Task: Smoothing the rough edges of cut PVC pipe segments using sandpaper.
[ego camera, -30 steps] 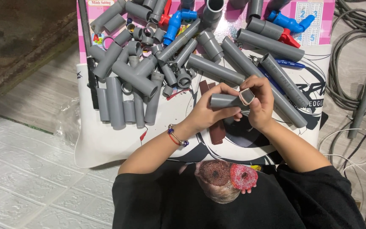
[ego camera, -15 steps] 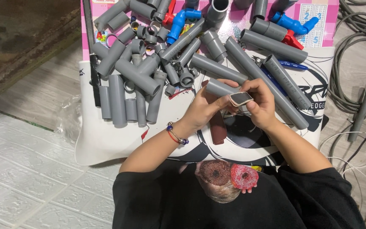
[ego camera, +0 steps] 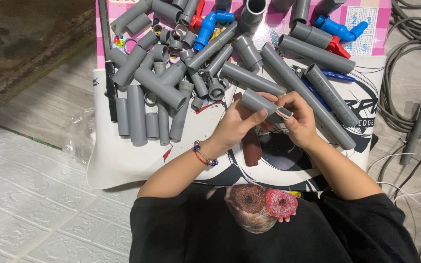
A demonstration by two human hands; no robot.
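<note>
**Short grey pipe held in both hands**

The left hand [ego camera: 237,124] wrapped around a short grey pipe [ego camera: 259,102], its grip closed on the pipe's body. The right hand [ego camera: 300,122] pinched the pipe's near end. Both hovered above the white mat [ego camera: 123,160], near its middle, beside loose grey fittings [ego camera: 157,92].
</note>
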